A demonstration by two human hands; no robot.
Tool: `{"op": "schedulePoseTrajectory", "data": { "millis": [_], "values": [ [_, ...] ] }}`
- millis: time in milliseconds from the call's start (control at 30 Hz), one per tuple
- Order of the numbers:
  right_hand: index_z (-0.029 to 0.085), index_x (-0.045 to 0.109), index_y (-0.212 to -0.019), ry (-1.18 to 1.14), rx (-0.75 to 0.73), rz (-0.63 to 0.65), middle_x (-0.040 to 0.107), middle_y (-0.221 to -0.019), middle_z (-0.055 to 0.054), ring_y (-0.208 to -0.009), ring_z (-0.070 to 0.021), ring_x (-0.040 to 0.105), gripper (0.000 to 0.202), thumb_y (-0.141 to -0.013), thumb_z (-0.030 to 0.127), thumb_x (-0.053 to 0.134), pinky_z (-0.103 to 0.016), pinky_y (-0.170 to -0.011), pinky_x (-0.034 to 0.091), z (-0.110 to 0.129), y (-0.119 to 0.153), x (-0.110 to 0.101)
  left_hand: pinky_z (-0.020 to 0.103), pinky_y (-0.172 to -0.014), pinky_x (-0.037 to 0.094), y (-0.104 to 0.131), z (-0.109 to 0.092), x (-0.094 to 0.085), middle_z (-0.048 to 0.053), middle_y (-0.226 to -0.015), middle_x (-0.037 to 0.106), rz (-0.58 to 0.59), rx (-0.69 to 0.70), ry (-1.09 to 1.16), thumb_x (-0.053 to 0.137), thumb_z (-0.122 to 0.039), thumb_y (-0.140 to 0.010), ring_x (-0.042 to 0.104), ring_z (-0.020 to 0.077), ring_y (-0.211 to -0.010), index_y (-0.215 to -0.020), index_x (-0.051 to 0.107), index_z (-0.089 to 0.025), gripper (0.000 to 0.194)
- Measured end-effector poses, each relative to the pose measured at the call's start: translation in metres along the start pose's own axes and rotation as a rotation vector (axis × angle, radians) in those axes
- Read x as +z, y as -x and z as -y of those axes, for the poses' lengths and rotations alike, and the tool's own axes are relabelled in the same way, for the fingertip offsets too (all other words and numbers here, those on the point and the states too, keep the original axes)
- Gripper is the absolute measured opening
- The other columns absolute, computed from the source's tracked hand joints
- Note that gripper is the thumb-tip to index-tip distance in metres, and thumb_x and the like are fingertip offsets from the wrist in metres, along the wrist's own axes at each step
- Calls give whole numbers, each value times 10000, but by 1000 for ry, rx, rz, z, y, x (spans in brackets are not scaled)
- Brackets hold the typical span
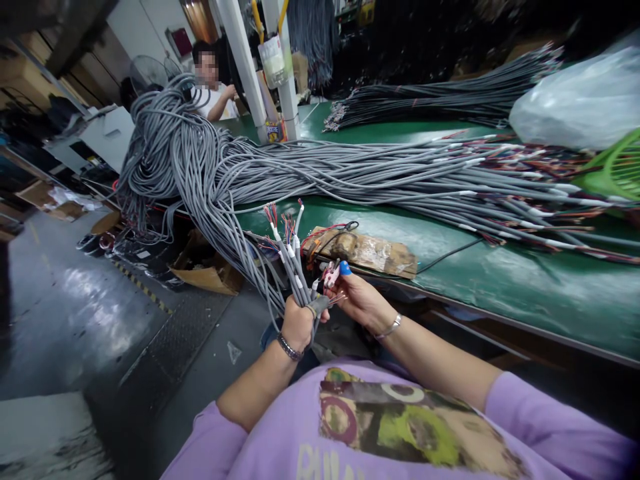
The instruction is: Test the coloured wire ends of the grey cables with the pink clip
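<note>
From where I stand, the left hand (299,323) is clenched around upright grey cables (293,267), too bunched to count, at the green table's (500,293) near edge. The right hand (364,298), forearm slanting in from the right, pinches one small pink piece (331,275) beside them. Beyond lie one wooden board (383,255) and, far right, one white bag (580,100) and one green basket (615,167).
</note>
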State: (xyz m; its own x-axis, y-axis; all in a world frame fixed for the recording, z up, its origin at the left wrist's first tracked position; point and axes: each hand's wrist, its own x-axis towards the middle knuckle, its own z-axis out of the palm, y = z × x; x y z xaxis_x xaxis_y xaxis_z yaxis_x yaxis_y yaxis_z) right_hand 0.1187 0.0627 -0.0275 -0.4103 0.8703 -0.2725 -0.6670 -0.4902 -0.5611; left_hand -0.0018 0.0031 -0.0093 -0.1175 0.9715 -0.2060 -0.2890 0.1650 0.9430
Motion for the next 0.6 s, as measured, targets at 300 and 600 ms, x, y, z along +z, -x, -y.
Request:
{"op": "schedulePoseTrajectory", "data": {
  "millis": [300, 600],
  "values": [
    [180, 669, -826, -6, 68, 57, 659, -738, -23, -608, -124, 557, 410, -799, 581, 588, -262, -581, 465, 3, 9, 5, 215, -470, 413, 1, 5, 0, -3, -472, 584, -1, 102, 37, 726, -284, -654, 513, 89, -435, -557, 599, -144, 212],
    [192, 661, -894, 109, 195, 144, 688, -905, -56, -715, -145, 608, 422, -727, 580, 668, -269, -654, 479, 3, 29, -11, 219, -477, 418, 10, 5, -7, -13, -474, 582, -4, 126, 30, 753, -318, -658, 509, 88, -432, -577, 600, -151, 240]
  ]
}}
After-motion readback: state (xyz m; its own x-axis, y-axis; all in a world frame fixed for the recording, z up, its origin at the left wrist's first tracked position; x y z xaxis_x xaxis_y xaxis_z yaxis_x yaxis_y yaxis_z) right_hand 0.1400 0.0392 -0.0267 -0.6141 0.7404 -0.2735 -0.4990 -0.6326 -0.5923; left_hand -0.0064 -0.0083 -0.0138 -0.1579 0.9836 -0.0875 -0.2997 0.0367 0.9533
